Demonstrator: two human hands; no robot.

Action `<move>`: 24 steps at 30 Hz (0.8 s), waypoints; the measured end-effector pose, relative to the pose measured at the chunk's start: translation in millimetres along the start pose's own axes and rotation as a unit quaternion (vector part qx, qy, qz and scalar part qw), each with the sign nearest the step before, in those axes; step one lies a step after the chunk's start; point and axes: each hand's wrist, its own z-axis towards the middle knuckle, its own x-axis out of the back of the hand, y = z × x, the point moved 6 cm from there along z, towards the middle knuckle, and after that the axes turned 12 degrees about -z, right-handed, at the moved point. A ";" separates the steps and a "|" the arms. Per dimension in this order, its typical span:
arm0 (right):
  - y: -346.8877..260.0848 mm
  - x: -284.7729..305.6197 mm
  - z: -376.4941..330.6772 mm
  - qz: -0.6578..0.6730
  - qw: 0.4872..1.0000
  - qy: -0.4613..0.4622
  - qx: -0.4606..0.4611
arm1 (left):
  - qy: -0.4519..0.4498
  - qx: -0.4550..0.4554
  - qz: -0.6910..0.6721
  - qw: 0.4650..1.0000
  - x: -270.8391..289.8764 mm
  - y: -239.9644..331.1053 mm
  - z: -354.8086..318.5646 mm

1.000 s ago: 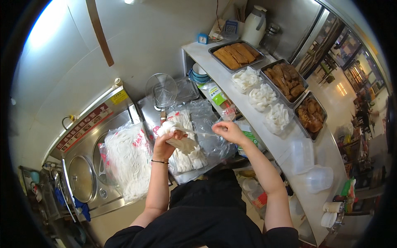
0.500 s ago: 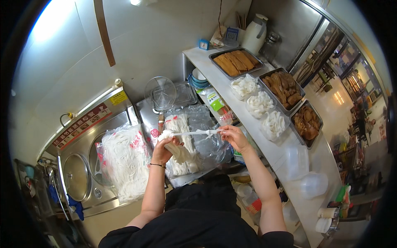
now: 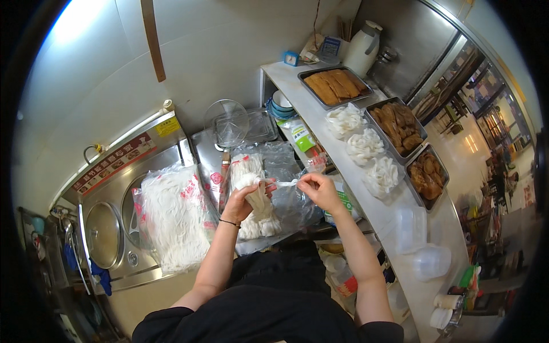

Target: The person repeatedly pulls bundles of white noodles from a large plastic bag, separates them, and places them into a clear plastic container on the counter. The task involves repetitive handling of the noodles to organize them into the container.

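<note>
My left hand [image 3: 239, 206] is closed around a bundle of white noodles [image 3: 260, 201], which hangs below it. From the bundle a white noodle strip [image 3: 284, 183] runs across to my right hand [image 3: 321, 193], whose fingertips pinch its far end. Both hands are above an opened plastic bag [image 3: 286, 157], where more white noodles [image 3: 249, 164] lie in long bunches. To the left, next to my left forearm, lies a full clear bag of white noodles [image 3: 171, 226] with red print.
On the right counter [image 3: 369, 174] are portions of white noodles [image 3: 365, 146], trays of brown food [image 3: 397, 128] and clear plastic tubs [image 3: 412, 228]. A wire strainer [image 3: 227, 124] lies behind the noodles. A steel sink unit [image 3: 134, 277] with a round lid [image 3: 103, 234] stands left.
My hands have come closer together, and the stretch of noodle strip between them is shorter. My left hand has shifted right. The view has moved slightly.
</note>
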 end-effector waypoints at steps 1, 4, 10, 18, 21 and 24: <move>-10.4 0.4 -0.7 -0.044 0.998 0.008 0.040 | -0.001 0.004 -0.001 1.000 -2.3 -2.9 2.9; -37.7 -8.3 -6.4 -0.094 0.989 0.052 0.099 | 0.035 -0.006 0.033 0.999 -9.9 -8.4 3.6; -74.4 -35.4 -11.5 -0.170 0.956 0.021 0.237 | 0.067 0.001 0.193 0.979 4.0 -36.7 4.8; -84.6 28.4 -19.7 -0.362 0.881 0.185 0.242 | 0.093 0.033 0.186 0.978 10.4 -53.7 9.1; -28.9 92.0 -12.2 -0.430 0.851 0.279 0.113 | 0.106 0.049 0.176 0.977 4.0 -56.1 6.6; 28.5 152.6 -7.9 -0.505 0.811 0.285 -0.079 | 0.111 0.056 0.173 0.977 9.6 -58.4 5.9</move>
